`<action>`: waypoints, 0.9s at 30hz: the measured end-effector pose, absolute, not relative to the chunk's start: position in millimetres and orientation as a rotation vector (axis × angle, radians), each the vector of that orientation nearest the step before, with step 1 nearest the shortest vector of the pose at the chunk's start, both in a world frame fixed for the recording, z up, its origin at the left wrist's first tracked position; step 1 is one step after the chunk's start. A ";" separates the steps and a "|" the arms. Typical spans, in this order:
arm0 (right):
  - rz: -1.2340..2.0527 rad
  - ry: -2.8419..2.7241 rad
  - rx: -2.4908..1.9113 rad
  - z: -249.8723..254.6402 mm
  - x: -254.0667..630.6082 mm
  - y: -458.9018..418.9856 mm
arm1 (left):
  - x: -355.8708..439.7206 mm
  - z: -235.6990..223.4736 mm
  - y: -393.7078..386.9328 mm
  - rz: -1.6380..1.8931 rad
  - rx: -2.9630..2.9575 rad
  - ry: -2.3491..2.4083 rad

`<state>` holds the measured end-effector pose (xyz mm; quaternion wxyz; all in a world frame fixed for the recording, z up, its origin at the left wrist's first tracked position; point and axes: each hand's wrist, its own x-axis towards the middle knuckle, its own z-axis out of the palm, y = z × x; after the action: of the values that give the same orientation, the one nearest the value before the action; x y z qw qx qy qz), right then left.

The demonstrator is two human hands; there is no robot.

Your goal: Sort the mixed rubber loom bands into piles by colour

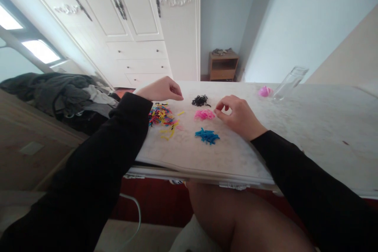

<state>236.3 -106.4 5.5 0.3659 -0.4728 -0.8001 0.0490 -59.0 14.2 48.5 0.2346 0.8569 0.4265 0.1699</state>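
My left hand (pixel 165 88) is above the far side of a mixed-colour pile (pixel 161 115) of small rubber bands, its fingers curled and pressed together. Whatever its fingertips may hold is too small to see. At the right edge of a pink pile (pixel 204 114) of bands, my right hand (pixel 234 114) has thumb and forefinger pinched together. I cannot make out what is between them. Black bands (pixel 201 100) lie in a heap behind the pink ones, and blue bands (pixel 207 136) lie in front. A few yellow bands (pixel 168 131) are scattered beside the mixed pile.
A clear glass bottle (pixel 291 83) leans at the back right of the white table (pixel 310 145), beside a pink object (pixel 265 91). Dark clothes (pixel 67 94) are heaped to the left. Beyond the table stand a white wardrobe (pixel 141 15) and a small wooden cabinet (pixel 223 67).
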 end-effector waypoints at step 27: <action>0.142 -2.051 -1.176 6.5 237.1 -107.0 | -47.1 59.3 -21.0 -0.197 2.296 0.961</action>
<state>237.1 -107.0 6.5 0.3771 -0.4601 -0.8019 0.0555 -47.1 -21.0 59.3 0.3167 0.8723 0.3650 -0.0748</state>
